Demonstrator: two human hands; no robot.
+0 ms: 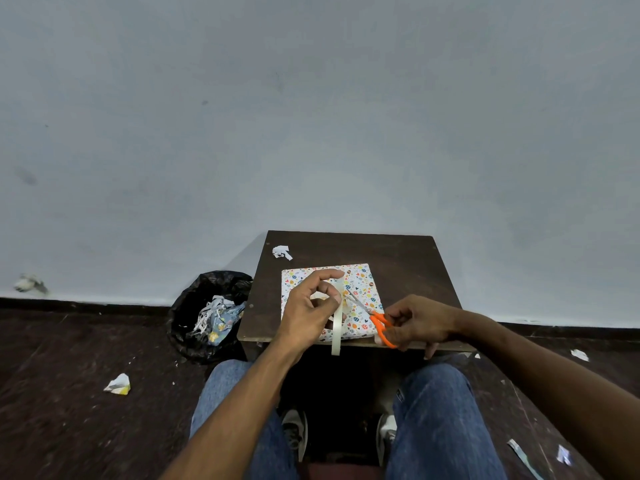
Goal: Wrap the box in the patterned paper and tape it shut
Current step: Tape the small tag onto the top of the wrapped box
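The box (362, 282), covered in white paper with small coloured shapes, lies flat on a small dark wooden table (408, 258). My left hand (308, 313) is above the box and pinches a cream roll of tape (336, 327), held on edge with its lower part hanging past the table's front edge. My right hand (415, 323) grips orange-handled scissors (375, 320). Their blades point up-left and meet the tape near my left fingertips.
A crumpled white paper scrap (282, 252) lies at the table's back left corner. A black bin bag (207, 313) with paper offcuts stands left of the table. Scraps (118, 384) litter the dark floor on both sides. A pale wall rises behind. My knees are under the table's front.
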